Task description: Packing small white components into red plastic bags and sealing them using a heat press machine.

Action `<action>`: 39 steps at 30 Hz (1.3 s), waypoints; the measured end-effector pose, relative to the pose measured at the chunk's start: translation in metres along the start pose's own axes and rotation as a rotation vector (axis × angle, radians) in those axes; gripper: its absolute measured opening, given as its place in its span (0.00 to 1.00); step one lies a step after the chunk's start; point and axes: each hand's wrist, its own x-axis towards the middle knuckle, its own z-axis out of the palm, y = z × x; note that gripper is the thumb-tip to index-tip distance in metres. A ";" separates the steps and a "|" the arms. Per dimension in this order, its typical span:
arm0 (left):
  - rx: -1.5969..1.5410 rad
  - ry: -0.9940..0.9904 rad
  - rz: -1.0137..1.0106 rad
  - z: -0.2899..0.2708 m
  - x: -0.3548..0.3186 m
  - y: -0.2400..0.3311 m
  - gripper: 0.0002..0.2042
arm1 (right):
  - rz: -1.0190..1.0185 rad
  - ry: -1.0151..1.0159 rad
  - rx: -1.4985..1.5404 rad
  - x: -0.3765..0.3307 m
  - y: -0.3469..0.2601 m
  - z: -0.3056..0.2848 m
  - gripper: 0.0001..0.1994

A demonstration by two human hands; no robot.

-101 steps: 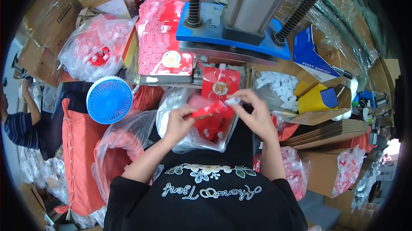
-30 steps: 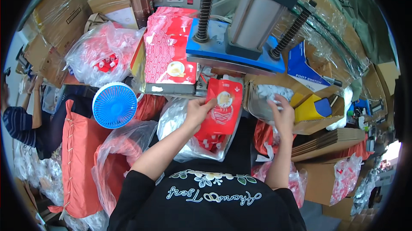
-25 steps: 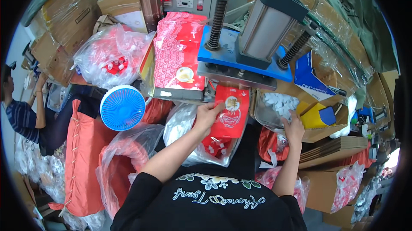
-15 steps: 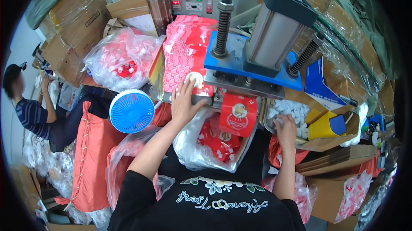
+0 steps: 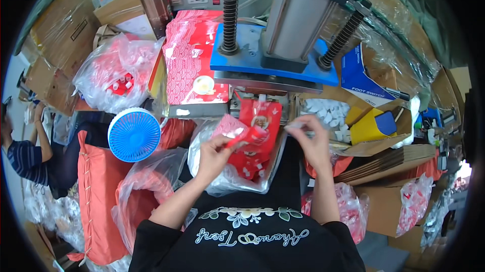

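Observation:
My left hand [image 5: 214,154] pinches a red-and-pink printed pouch [image 5: 237,133] by its edge, above an open plastic bag. My right hand [image 5: 314,143] is raised to the right of it, thumb and fingers brought together; whatever small thing sits in the fingertips is too small to tell. Between the hands a red pouch [image 5: 261,125] with a white spout at its top hangs at the front of a press [image 5: 273,72] with a blue plate. Below lie several red spouted pouches [image 5: 247,165] in the clear bag [image 5: 202,143].
Left of the press lies a stack of printed pouches [image 5: 189,59]. Small white plastic pieces [image 5: 326,112] fill a tray at the right, beside a yellow container [image 5: 371,124]. A blue fan [image 5: 134,134] stands at the left. Farther left sits another person [image 5: 30,155].
My left hand has come off the pouch stack with a pouch and moved toward the press. My right hand has lifted from the white pieces and moved left. The whole view has shifted.

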 end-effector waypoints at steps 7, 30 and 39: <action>0.054 -0.153 0.159 0.020 -0.018 -0.020 0.06 | 0.071 -0.312 0.056 -0.012 -0.010 0.030 0.12; 0.292 0.154 0.176 -0.002 0.088 0.010 0.20 | -0.078 0.081 -0.720 -0.003 0.074 -0.015 0.19; 0.860 0.313 0.514 -0.071 0.049 -0.030 0.16 | 0.363 0.122 0.027 0.015 0.091 -0.036 0.08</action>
